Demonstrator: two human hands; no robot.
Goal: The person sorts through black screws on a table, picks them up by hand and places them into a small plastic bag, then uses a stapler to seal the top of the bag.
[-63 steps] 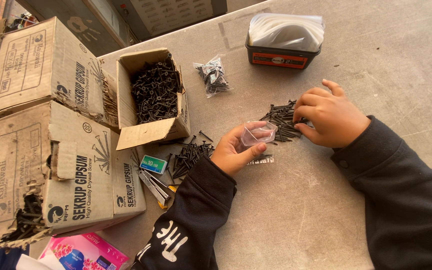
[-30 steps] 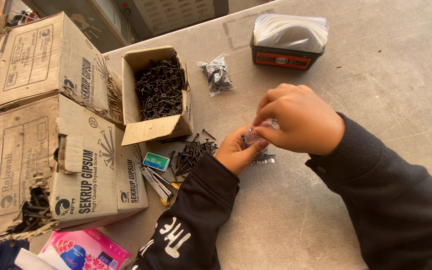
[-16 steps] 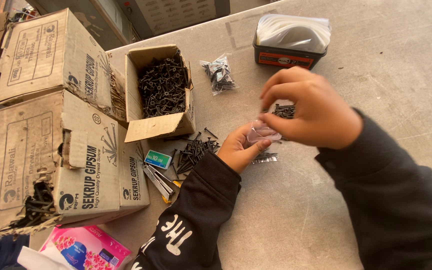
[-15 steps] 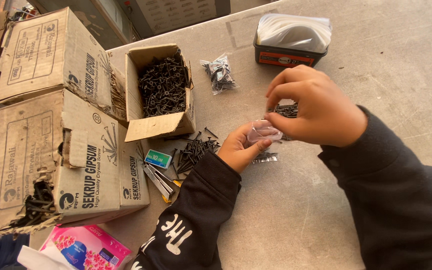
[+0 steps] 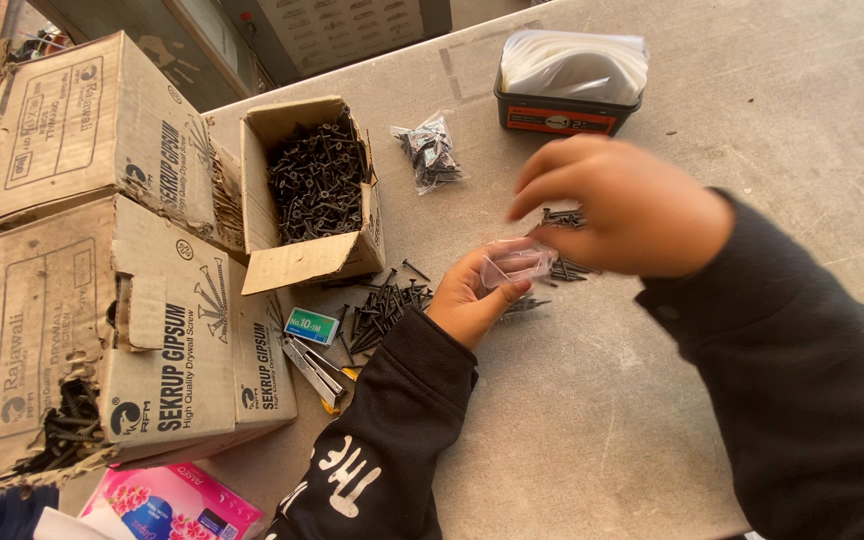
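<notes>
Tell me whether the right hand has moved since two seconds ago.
Yes. The right hand left the screw pile and rose over it, toward the small bag in the left hand.

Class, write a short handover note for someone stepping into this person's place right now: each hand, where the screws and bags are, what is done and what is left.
Left hand: holds a small clear plastic bag open above the table.
Right hand: blurred, just above the bag; whether it holds screws cannot be told.
Loose black screws: one pile under the right hand, another by the left wrist; more fill the open carton.
Done: one filled bag lies beside the carton.
Left: the held bag is not yet closed; loose screws remain.
</notes>
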